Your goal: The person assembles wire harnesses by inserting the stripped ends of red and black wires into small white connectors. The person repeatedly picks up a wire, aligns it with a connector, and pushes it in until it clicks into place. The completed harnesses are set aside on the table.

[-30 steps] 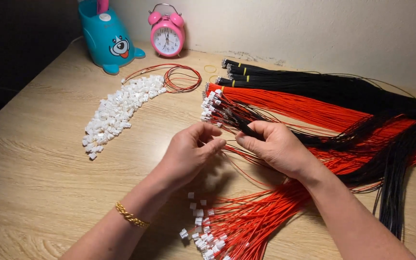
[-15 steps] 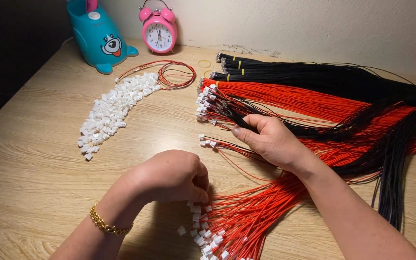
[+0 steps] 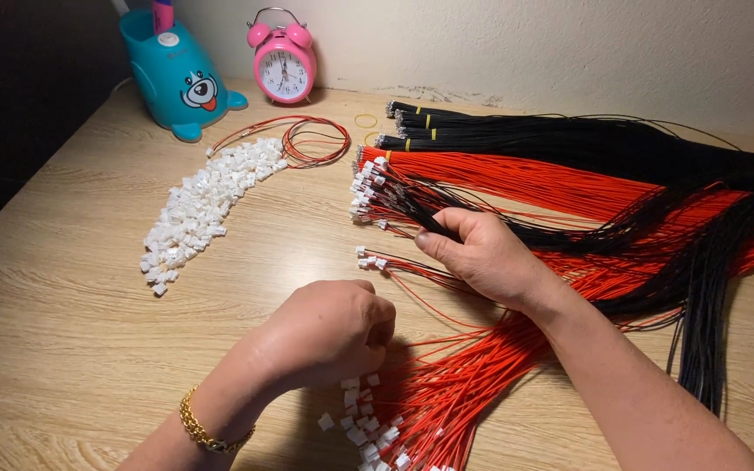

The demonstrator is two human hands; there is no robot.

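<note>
— What's nearest?

— The left hand (image 3: 329, 331), fingers curled into a loose fist over the white-tipped ends of a red wire bundle (image 3: 447, 397). Whether those fingers pinch a wire, I cannot tell. A gold bracelet (image 3: 207, 427) sits on that wrist.

— And the right hand (image 3: 486, 257)?

— Just beyond, thumb and fingers closed narrowly on a few thin black and red wires (image 3: 412, 209), whose connector ends fan out past the fingertips.

— Farther out?

— Left of the fingers, well apart, lies a pile of loose white connectors (image 3: 202, 205) on the wooden table (image 3: 63, 331). Beyond it, a coil of red wire (image 3: 311, 139). Beyond the right fingertips, black wire bundles (image 3: 569, 139) stretch rightward. At the far edge stand a pink alarm clock (image 3: 283, 65) and a teal holder (image 3: 176, 78).
</note>
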